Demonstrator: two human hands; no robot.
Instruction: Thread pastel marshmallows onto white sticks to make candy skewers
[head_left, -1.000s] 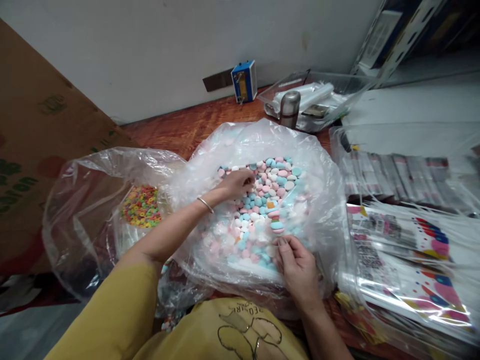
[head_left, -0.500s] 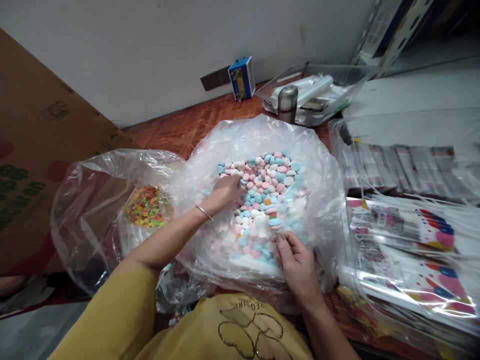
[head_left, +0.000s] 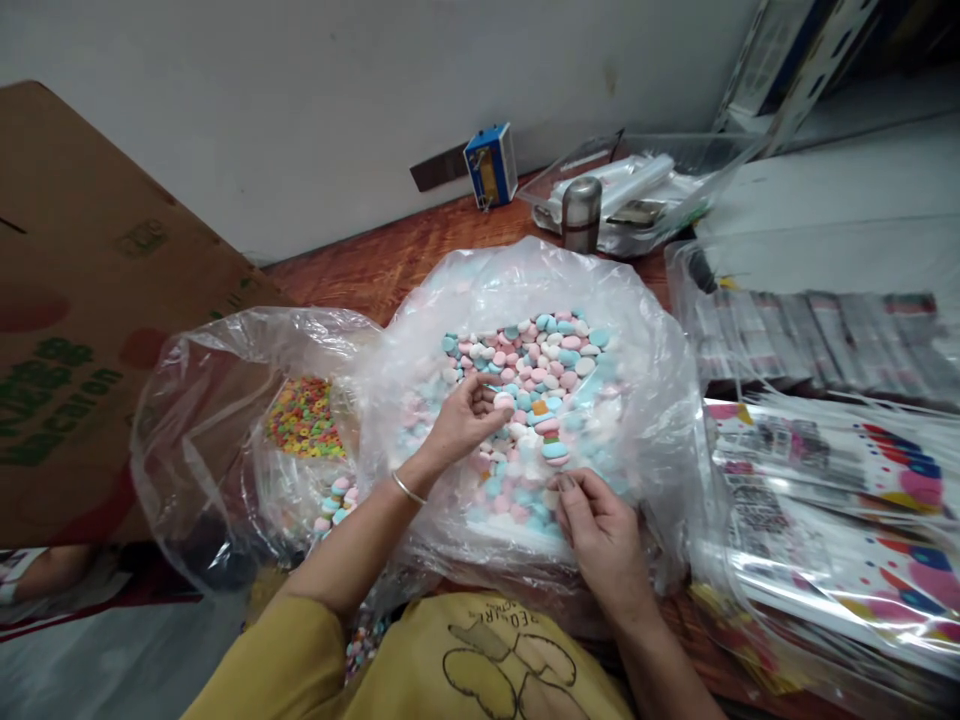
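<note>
A large clear plastic bag [head_left: 637, 370] lies spread open, full of pink, blue and white button-shaped candies [head_left: 570, 355]. Over its middle, my left hand [head_left: 466, 415] pinches one pale pink-and-white candy [head_left: 503, 401] between thumb and fingers. My right hand [head_left: 604, 525] is closed near the bag's front side, thumb against forefinger. Just beyond those fingertips, in line with them, is a short candy stack [head_left: 553, 440] of pink, blue, green and orange pieces. It appears held from its near end; any stick inside is not visible.
To the left are a bag of small coloured rings [head_left: 304, 418] and a cardboard box [head_left: 82, 330]. Printed pouches [head_left: 817, 450] lie at right. Behind stand a metal cylinder [head_left: 581, 215], a plastic tray [head_left: 720, 150] and a blue box [head_left: 491, 165]. Another person's arm [head_left: 56, 572] shows at lower left.
My left hand has come back toward me from among the candies, now lifting one pink-and-white candy. My right hand stays closed at nearly the same spot. The view has shifted slightly.
</note>
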